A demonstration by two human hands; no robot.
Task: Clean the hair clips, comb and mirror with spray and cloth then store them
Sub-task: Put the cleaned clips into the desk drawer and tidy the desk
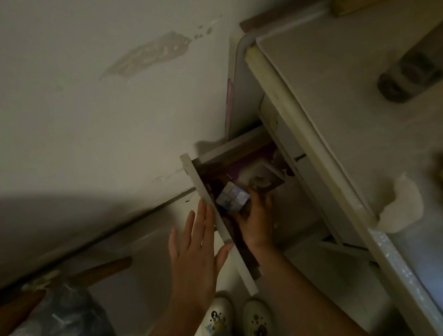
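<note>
Dim head view, looking down. One drawer (218,222) stands pulled out of a white bench (328,78), its flat front panel angled toward the wall (76,77); narrow gap between panel and wall, more open floor (312,275) under the bench edge. Left hand (195,250): fingers straight and spread, flat against the outer face of the drawer front, thumb at the panel's top edge, grip wide, holding nothing. Right hand (257,218): reaches inside the drawer, fingers curled round a small boxy item with a shiny, pale blue-white surface (232,198); too dark to tell if it is the mirror or a case. Drawer interior cluttered: purple sheet, one brownish square card-like piece (270,178), other shapes unclear. On the bench top: one crumpled pale cloth (400,205) at the front edge, one dark round-based bottle (407,79), blurred, well apart from it. Two white perforated clogs (237,320) on the floor below. Wall paint is patched and peeling.
</note>
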